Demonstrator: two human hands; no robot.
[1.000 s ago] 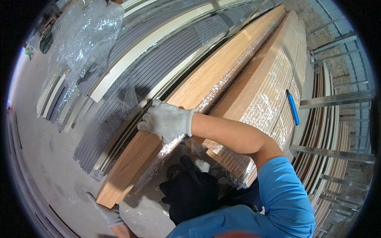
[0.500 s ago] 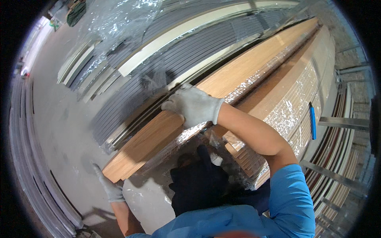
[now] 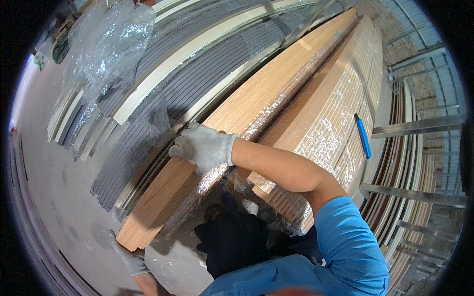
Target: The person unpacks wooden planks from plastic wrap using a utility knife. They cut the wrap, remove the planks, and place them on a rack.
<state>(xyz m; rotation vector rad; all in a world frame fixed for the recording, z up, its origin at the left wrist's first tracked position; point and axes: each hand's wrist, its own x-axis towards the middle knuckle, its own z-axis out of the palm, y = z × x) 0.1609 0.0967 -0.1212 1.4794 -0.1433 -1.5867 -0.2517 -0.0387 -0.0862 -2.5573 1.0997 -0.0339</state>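
A long stack of light-brown wood-grain boards (image 3: 157,209) runs from the near left to the far right. My right hand (image 3: 203,148), in a pale grey work glove, is closed across the top of these boards a little way from their near end. My left hand (image 3: 129,257), gloved likewise, grips the near end from the left and below; part of its fingers is hidden by the boards. Shiny clear wrap (image 3: 266,118) lies along the stack's right side.
A second wrapped board stack (image 3: 321,133) lies to the right, with a blue cutter-like tool (image 3: 363,136) on it. Dark grey ribbed panels (image 3: 197,81) lie to the left, under crumpled clear film (image 3: 111,47). Metal rack bars (image 3: 419,127) stick out at the right.
The view has swung to the right, so everything sits further left in the picture. Both hands stay on the wood-grain boards; the left hand's fingers are now more hidden at their near end.
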